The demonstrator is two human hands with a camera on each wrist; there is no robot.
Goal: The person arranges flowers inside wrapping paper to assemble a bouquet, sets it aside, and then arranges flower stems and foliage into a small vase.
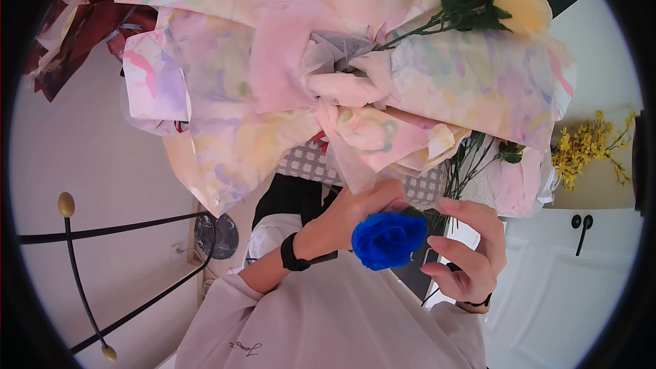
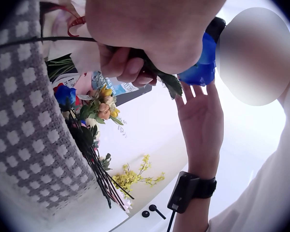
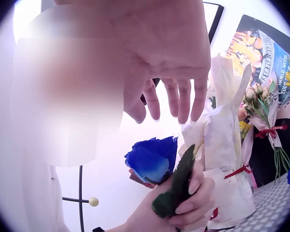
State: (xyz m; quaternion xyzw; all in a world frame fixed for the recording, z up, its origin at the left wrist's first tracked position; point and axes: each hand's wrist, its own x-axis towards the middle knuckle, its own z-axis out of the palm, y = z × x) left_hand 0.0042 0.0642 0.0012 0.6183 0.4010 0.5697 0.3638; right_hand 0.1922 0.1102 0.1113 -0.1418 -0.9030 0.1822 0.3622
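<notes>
A blue rose (image 1: 388, 240) is held in front of the person's chest. My left hand (image 1: 345, 219) grips it by the stem just below the bloom, fingers curled round. Green leaves (image 3: 184, 166) stick out beside those fingers in the right wrist view. To the right of the petals is my right hand (image 1: 471, 249), its fingers spread and loosely bent, holding nothing. The right wrist view shows its fingertips (image 3: 182, 116) above the bloom, apart from it. Most of the stem is hidden by the left hand.
Pastel wrapping paper (image 1: 225, 55) with a pink knot covers much of the checked cloth (image 1: 311, 164). A cream rose (image 1: 523, 7) lies across it. Another blue rose (image 2: 65, 94) and several stems (image 2: 99, 174) lie at the cloth's edge. A black metal rail (image 1: 137, 225) stands left.
</notes>
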